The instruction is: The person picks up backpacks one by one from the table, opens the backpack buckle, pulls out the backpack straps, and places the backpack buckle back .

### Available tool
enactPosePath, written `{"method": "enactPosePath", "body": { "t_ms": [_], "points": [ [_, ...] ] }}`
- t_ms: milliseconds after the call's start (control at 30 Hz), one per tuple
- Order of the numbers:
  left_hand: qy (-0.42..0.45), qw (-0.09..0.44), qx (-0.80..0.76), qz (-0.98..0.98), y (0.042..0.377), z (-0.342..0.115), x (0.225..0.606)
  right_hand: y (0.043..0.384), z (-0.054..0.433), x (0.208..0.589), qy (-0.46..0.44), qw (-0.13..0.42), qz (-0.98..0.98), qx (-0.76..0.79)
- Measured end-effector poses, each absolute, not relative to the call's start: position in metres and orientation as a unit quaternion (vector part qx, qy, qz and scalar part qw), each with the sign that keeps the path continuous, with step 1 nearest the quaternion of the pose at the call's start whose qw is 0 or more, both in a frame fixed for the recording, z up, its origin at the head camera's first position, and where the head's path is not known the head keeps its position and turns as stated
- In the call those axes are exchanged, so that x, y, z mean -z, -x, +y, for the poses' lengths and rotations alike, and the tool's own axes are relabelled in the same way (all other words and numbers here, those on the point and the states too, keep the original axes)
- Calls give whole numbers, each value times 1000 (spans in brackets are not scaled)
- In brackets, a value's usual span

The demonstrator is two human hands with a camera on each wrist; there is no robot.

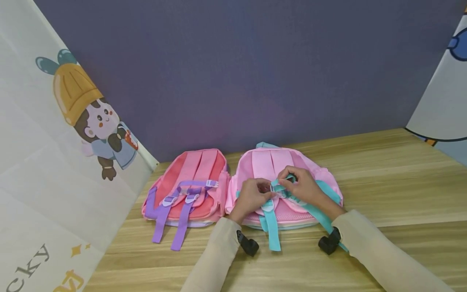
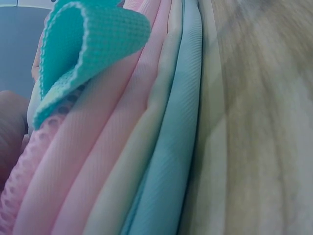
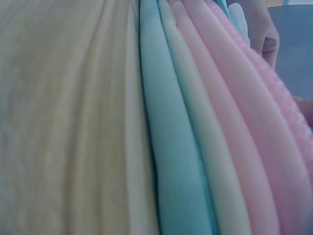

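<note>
A light pink backpack (image 1: 308, 160) lies on the table with its straps upward. Over its middle, my right hand (image 1: 303, 187) pinches a teal chest strap (image 1: 279, 186) between thumb and fingertips. My left hand (image 1: 251, 197) grips the pale buckle (image 1: 273, 188) on that strap from the other side, its fingers partly hiding it. Below the left hand, a loose teal strap end (image 1: 273, 231) hangs over the bag's lower edge onto the table. In the left wrist view a teal webbing strap (image 2: 115, 39) curls above the bag's pink, cream and blue layered edge (image 2: 166, 142).
Left of the pink bag lies a coral backpack (image 1: 217, 202) with purple straps (image 1: 182, 227), its side against the pink one. Both rest on a wood-grain table (image 1: 401, 194) before a dark panel (image 1: 255, 81). A cartoon-printed sheet (image 1: 43, 134) borders the left side.
</note>
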State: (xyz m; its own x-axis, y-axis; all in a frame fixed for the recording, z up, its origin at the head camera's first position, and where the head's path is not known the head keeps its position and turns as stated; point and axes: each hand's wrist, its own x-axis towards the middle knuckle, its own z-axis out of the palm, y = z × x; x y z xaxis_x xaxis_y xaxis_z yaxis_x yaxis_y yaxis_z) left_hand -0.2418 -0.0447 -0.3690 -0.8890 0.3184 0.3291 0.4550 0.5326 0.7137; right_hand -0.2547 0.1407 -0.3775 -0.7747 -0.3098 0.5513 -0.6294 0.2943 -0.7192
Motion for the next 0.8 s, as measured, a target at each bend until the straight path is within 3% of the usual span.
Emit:
{"method": "enactPosePath", "body": {
  "t_ms": [800],
  "points": [
    [237,90,430,-866,245,-46,373,255,144,376,-333,161,-764,-529]
  ]
}}
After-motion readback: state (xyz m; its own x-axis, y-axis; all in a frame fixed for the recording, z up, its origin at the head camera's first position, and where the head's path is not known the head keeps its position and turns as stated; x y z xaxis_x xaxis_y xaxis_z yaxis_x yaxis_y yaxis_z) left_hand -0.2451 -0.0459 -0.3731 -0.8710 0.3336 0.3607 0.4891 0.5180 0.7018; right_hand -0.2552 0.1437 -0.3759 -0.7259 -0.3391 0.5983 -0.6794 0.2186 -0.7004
